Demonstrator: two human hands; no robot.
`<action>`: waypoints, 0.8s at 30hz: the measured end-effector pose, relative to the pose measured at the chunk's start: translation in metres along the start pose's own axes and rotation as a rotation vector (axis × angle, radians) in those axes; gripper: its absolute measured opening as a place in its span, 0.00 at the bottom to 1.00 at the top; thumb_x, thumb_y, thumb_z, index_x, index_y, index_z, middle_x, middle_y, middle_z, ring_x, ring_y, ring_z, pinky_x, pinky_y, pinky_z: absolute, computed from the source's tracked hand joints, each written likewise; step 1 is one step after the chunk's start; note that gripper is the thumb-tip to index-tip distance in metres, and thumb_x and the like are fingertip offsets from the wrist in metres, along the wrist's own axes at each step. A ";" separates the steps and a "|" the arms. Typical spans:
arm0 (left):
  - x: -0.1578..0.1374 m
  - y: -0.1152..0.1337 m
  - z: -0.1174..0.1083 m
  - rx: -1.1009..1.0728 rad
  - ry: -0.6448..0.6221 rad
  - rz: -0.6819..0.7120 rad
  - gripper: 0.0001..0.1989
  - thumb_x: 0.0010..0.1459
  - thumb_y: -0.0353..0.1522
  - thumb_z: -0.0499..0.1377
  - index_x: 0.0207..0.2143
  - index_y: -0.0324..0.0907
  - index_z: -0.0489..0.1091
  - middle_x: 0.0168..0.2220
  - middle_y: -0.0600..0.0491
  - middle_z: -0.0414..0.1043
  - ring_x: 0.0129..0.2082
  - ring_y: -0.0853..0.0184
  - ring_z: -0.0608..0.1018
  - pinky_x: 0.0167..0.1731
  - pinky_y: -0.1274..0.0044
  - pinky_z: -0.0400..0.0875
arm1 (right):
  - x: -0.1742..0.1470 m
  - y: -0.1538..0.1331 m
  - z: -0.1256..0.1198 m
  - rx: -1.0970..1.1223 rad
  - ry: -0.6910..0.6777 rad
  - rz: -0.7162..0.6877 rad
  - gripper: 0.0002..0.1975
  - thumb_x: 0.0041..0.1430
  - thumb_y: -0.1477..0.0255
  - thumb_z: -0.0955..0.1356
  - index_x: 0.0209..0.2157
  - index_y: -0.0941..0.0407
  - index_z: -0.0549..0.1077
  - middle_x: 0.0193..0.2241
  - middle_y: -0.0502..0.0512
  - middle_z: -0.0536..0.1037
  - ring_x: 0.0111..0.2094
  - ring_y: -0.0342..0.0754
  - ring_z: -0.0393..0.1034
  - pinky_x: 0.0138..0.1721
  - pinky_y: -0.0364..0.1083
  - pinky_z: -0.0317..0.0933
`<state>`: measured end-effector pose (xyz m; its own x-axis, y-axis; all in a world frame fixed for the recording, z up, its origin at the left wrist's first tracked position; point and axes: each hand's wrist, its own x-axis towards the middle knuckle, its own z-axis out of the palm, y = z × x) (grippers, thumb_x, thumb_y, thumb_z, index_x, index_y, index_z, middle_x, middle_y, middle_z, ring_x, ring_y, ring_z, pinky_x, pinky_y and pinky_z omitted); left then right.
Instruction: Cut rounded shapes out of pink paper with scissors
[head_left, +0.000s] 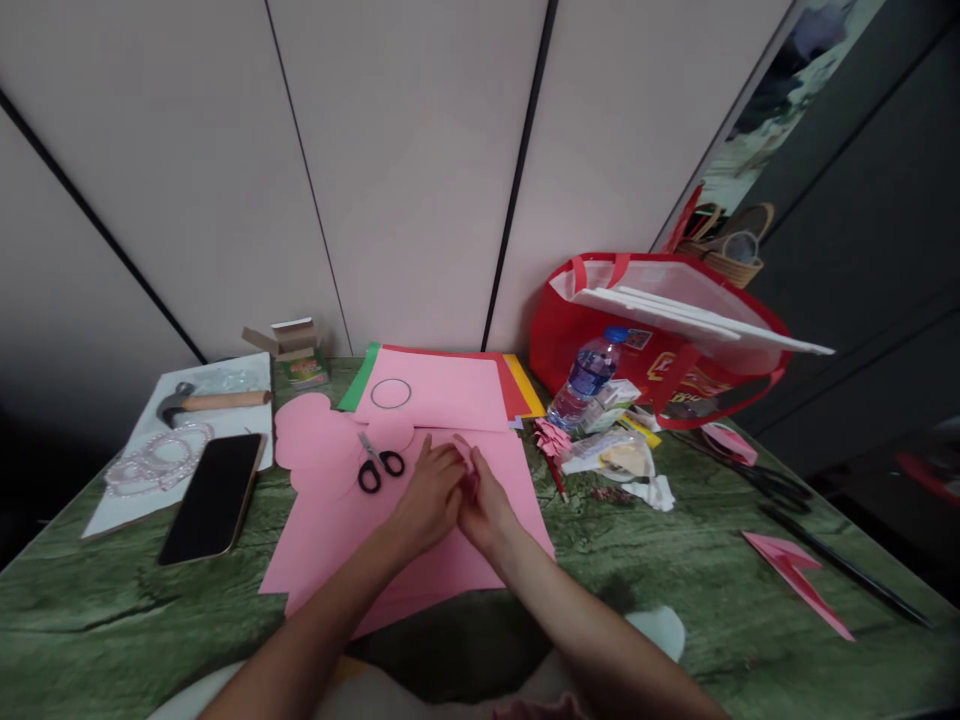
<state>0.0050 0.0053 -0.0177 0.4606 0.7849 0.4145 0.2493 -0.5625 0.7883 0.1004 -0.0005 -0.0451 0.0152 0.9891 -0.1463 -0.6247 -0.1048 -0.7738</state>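
Observation:
My left hand (432, 488) and my right hand (486, 508) meet above the pink paper sheets (345, 545). The fingers of both are curled in and touching. A trace of pink shows between them, but what they grip is mostly hidden. Just left of my left hand lie small scissors (380, 466) with black handles, blades pointing away. Rounded pink paper cut-outs (306, 430) rest at the sheets' left side. Farther back, a thin dark ring (391, 393) lies on another pink sheet (461, 385), which overlaps green, red and yellow sheets.
On the left are a phone (212, 498), a hammer (225, 401), bead strings (161, 458) and an opened box (301, 362). At right stand a water bottle (589, 380) and red bag (720, 290), with a pink paper flower (553, 438), black scissors (772, 483) and folded pink paper (795, 570).

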 end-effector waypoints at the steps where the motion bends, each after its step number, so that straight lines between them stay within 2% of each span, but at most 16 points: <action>1: -0.002 0.003 0.003 0.028 -0.011 0.028 0.10 0.45 0.26 0.54 0.30 0.45 0.71 0.36 0.49 0.72 0.44 0.58 0.70 0.57 0.61 0.47 | 0.002 -0.001 -0.003 -0.024 -0.022 0.000 0.19 0.56 0.56 0.59 0.34 0.54 0.70 0.31 0.55 0.76 0.41 0.51 0.70 0.41 0.50 0.66; 4: -0.003 0.008 0.008 0.087 0.000 0.078 0.20 0.44 0.31 0.58 0.43 0.44 0.69 0.49 0.45 0.66 0.53 0.53 0.63 0.58 0.61 0.42 | 0.001 -0.001 -0.004 -0.113 -0.121 0.009 0.20 0.57 0.57 0.57 0.33 0.56 0.72 0.29 0.57 0.76 0.39 0.54 0.71 0.38 0.53 0.67; 6: -0.002 0.009 0.007 0.078 0.018 0.072 0.21 0.42 0.32 0.61 0.43 0.47 0.70 0.51 0.46 0.65 0.54 0.52 0.61 0.57 0.62 0.45 | -0.005 0.000 0.002 -0.182 -0.188 -0.001 0.21 0.58 0.58 0.55 0.35 0.55 0.72 0.32 0.57 0.76 0.40 0.53 0.70 0.38 0.53 0.66; 8: 0.000 0.008 0.005 0.047 0.069 0.022 0.12 0.42 0.34 0.61 0.33 0.49 0.73 0.41 0.49 0.72 0.47 0.55 0.69 0.52 0.64 0.56 | -0.014 0.002 0.010 -0.268 -0.242 -0.021 0.21 0.59 0.59 0.54 0.37 0.54 0.72 0.35 0.55 0.76 0.41 0.51 0.70 0.39 0.51 0.66; 10: 0.001 0.005 0.001 0.019 0.175 -0.064 0.02 0.44 0.36 0.59 0.22 0.49 0.71 0.27 0.52 0.72 0.34 0.60 0.73 0.41 0.68 0.65 | -0.020 0.002 0.017 -0.374 -0.276 -0.041 0.20 0.60 0.59 0.54 0.38 0.53 0.72 0.35 0.54 0.76 0.40 0.49 0.70 0.39 0.50 0.66; 12: 0.002 0.001 -0.004 0.001 0.336 -0.170 0.10 0.47 0.37 0.56 0.16 0.47 0.65 0.19 0.54 0.67 0.25 0.64 0.69 0.31 0.71 0.66 | -0.023 -0.002 0.019 -0.494 -0.291 -0.057 0.22 0.61 0.59 0.53 0.37 0.54 0.72 0.32 0.54 0.77 0.37 0.49 0.72 0.37 0.50 0.66; 14: 0.005 -0.003 -0.012 -0.049 0.509 -0.287 0.13 0.50 0.37 0.54 0.15 0.45 0.60 0.16 0.57 0.62 0.19 0.68 0.66 0.25 0.74 0.64 | -0.021 -0.012 0.015 -0.686 -0.256 -0.093 0.21 0.60 0.59 0.55 0.34 0.55 0.74 0.29 0.54 0.78 0.34 0.51 0.72 0.35 0.51 0.66; 16: 0.010 -0.008 -0.021 -0.143 0.636 -0.391 0.15 0.52 0.37 0.51 0.15 0.44 0.57 0.13 0.59 0.60 0.15 0.71 0.63 0.19 0.77 0.61 | -0.015 -0.029 0.002 -0.952 -0.130 -0.173 0.14 0.55 0.62 0.62 0.31 0.55 0.76 0.29 0.55 0.78 0.36 0.53 0.71 0.38 0.52 0.64; 18: 0.017 -0.011 -0.030 -0.273 0.704 -0.461 0.16 0.53 0.37 0.49 0.15 0.44 0.53 0.10 0.61 0.55 0.12 0.73 0.60 0.14 0.79 0.57 | -0.005 -0.050 -0.017 -1.132 0.059 -0.262 0.10 0.53 0.70 0.65 0.35 0.56 0.75 0.38 0.60 0.76 0.44 0.58 0.66 0.46 0.55 0.57; 21: 0.023 -0.013 -0.037 -0.467 0.728 -0.507 0.18 0.51 0.39 0.52 0.14 0.44 0.49 0.09 0.64 0.48 0.10 0.76 0.56 0.12 0.81 0.54 | 0.008 -0.077 -0.050 -1.329 0.361 -0.341 0.16 0.54 0.79 0.61 0.44 0.60 0.70 0.51 0.68 0.64 0.56 0.61 0.50 0.54 0.59 0.42; 22: 0.024 -0.012 -0.037 -0.523 0.722 -0.511 0.20 0.50 0.40 0.54 0.14 0.44 0.48 0.09 0.64 0.47 0.09 0.77 0.55 0.11 0.82 0.53 | 0.011 -0.082 -0.059 -1.377 0.443 -0.342 0.16 0.54 0.80 0.61 0.44 0.61 0.70 0.52 0.70 0.61 0.57 0.63 0.47 0.54 0.61 0.39; 24: 0.024 -0.011 -0.036 -0.618 0.703 -0.514 0.22 0.49 0.42 0.55 0.15 0.43 0.46 0.09 0.65 0.45 0.09 0.78 0.54 0.11 0.83 0.51 | 0.017 -0.084 -0.073 -1.446 0.572 -0.321 0.16 0.53 0.81 0.61 0.44 0.63 0.70 0.50 0.73 0.61 0.55 0.66 0.49 0.52 0.63 0.40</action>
<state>-0.0169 0.0396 0.0003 -0.2204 0.9752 -0.0195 -0.2923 -0.0470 0.9552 0.2101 0.0171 -0.0277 0.4824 0.8557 0.1873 0.6947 -0.2434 -0.6769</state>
